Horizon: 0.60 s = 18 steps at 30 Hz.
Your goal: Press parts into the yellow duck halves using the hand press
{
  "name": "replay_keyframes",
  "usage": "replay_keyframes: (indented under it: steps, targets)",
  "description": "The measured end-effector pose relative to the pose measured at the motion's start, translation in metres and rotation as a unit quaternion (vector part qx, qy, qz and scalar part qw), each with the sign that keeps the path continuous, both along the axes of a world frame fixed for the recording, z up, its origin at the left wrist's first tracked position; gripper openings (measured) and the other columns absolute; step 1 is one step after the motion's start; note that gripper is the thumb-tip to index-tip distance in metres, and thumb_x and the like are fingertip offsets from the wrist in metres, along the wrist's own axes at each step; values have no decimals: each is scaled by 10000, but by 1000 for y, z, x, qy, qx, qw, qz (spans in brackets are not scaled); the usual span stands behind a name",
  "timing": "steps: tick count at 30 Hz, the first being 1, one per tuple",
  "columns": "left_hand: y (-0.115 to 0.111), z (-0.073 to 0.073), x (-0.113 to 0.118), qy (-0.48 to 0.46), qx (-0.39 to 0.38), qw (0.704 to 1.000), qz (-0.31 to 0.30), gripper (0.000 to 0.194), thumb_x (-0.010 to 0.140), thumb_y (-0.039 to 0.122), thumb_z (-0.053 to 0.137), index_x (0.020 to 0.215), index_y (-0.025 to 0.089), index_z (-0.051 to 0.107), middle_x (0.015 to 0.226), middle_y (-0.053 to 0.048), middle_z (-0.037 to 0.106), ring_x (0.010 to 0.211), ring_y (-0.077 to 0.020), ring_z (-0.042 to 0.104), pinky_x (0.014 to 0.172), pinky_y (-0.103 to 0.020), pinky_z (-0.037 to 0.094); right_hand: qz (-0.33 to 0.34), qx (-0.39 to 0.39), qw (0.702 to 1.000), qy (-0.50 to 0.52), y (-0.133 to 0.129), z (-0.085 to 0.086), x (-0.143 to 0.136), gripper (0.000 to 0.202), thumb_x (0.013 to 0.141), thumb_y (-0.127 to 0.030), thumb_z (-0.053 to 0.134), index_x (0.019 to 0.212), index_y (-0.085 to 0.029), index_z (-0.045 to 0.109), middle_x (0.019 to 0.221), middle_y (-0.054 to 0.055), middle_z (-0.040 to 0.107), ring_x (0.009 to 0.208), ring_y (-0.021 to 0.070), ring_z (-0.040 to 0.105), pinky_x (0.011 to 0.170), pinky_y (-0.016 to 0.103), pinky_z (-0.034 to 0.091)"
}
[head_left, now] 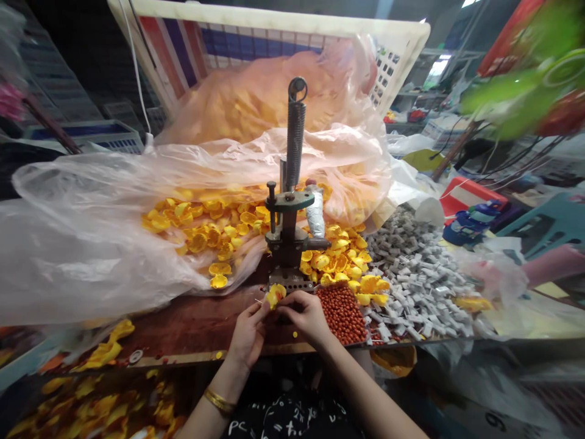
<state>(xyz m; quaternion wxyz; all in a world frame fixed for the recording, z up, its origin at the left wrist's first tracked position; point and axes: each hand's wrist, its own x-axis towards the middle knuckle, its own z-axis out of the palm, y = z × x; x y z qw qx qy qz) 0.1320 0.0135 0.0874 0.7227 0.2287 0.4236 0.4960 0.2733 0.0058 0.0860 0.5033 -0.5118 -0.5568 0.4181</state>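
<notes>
My left hand point(249, 332) pinches a small yellow plastic shell point(276, 296) between thumb and fingers, at the foot of a hand press point(287, 238). A thin pale pin or wire sticks out to the left of these fingertips. Close against the shell's right side, my right hand point(307, 317) has its thumb and forefinger pressed together; whatever lies between them is too small to make out. The press has a tall spring, a dark metal body and a perforated base plate. Yellow shells point(338, 253) are heaped around it. Beside my right hand sits a tray of reddish-brown beads point(342, 314).
Small grey parts with pins point(415, 274) form a pile on the right. Behind the press, a clear plastic bag point(256, 140) of yellow shells spills from a white crate point(406, 36). A blue bottle point(473, 221) stands farther right, below a green fan point(516, 91). More yellow pieces point(100, 408) lie lower left.
</notes>
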Motion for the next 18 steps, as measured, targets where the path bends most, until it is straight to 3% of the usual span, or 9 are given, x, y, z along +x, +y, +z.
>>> replay_keyframes:
  steps: [3, 6, 9, 11, 14, 16, 18]
  targets:
    - [3, -2, -4, 21, 13, 999, -21, 384, 543, 385, 847, 791, 114, 736, 774, -89, 729, 752, -211, 674, 700, -304, 524, 8, -83, 995, 47, 7, -4, 1, 240, 682, -388, 718, 743, -175, 625, 642, 16, 649, 595, 165, 617, 570, 266, 510]
    - [20, -10, -5, 106, 66, 992, -10, 417, 550, 422, 830, 822, 118, 744, 804, -87, 732, 743, -200, 660, 713, -305, 510, -53, -33, 989, -135, 20, -7, 1, 224, 688, -363, 730, 732, -174, 618, 729, 27, 650, 666, 153, 600, 628, 249, 477]
    - [50, -20, 0, 230, 160, 960, -17, 496, 582, 495, 781, 905, 121, 746, 874, -101, 732, 787, -218, 646, 769, -346, 498, -86, -16, 935, -343, 30, -7, 10, 138, 724, -282, 708, 763, -170, 637, 869, 65, 651, 739, 157, 589, 670, 247, 438]
    - [68, -25, 3, 271, 199, 941, -45, 489, 577, 510, 772, 872, 120, 754, 865, -108, 723, 802, -233, 634, 793, -372, 488, -91, -54, 916, -387, 33, -3, 26, 78, 739, -233, 680, 758, -168, 642, 826, 67, 651, 699, 153, 584, 635, 239, 414]
    - [81, -25, 5, 295, 231, 924, -75, 356, 539, 440, 807, 748, 155, 766, 825, -84, 691, 827, -232, 605, 840, -364, 458, -171, -49, 925, -337, 48, 17, 67, 146, 798, -245, 593, 675, -169, 612, 661, 38, 615, 622, 145, 555, 600, 238, 392]
    - [82, -23, 4, 314, 259, 909, -94, 282, 552, 402, 803, 731, 187, 767, 847, -65, 659, 840, -218, 588, 853, -342, 445, -255, 16, 938, -235, 76, 45, 91, 244, 847, -311, 521, 659, -166, 581, 620, 28, 582, 606, 142, 535, 590, 241, 393]
    - [80, -20, 4, 341, 293, 886, -114, 242, 596, 386, 773, 755, 205, 766, 882, -54, 625, 823, -201, 577, 825, -323, 449, -269, 58, 956, -98, 117, 81, 104, 309, 886, -383, 447, 718, -157, 573, 628, 20, 569, 588, 129, 523, 565, 236, 401]
